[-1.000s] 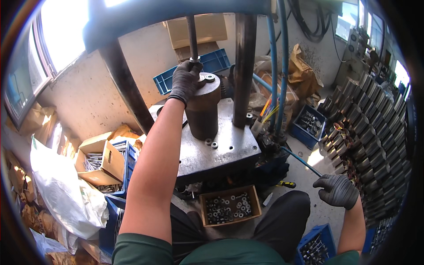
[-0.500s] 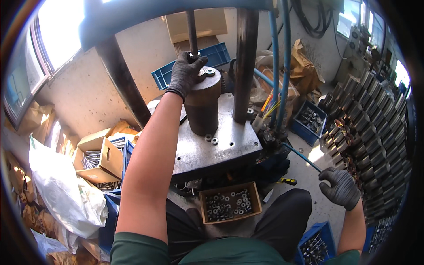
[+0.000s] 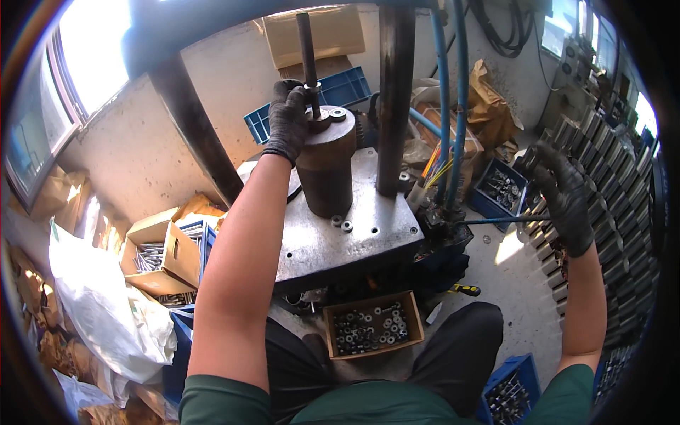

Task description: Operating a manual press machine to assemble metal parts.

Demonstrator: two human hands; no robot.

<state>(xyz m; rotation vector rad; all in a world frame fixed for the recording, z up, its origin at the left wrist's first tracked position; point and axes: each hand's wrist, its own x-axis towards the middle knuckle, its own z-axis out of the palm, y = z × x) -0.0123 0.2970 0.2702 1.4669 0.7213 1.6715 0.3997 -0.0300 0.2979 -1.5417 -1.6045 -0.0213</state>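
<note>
My left hand (image 3: 287, 122), in a dark glove, is raised at the top of a thick steel cylinder (image 3: 324, 166). Its fingers close on the left side of a dark upright steel rod (image 3: 307, 53). A pale ring (image 3: 312, 86) sits around the rod beside the fingertips. The rod's lower end meets a dark round piece on the cylinder's top, next to a small ringed bushing (image 3: 338, 113). My right hand (image 3: 563, 191), gloved too, is lifted with fingers apart. The end of a thin blue lever (image 3: 503, 219) reaches its palm side without being gripped.
A steel press table (image 3: 368, 237) carries the cylinder, between dark posts (image 3: 395, 106). Below it, a cardboard box (image 3: 373, 327) holds small rings. Blue crates (image 3: 510, 386) of metal parts flank me. Stacked metal tubes (image 3: 602, 177) line the right. A yellow-black handled tool (image 3: 464, 290) lies on the floor.
My right hand has moved up and its fingers have opened; the lever has swung up to nearly level. Under my left hand, more of the rod's lower part now shows, down to the cylinder's top.
</note>
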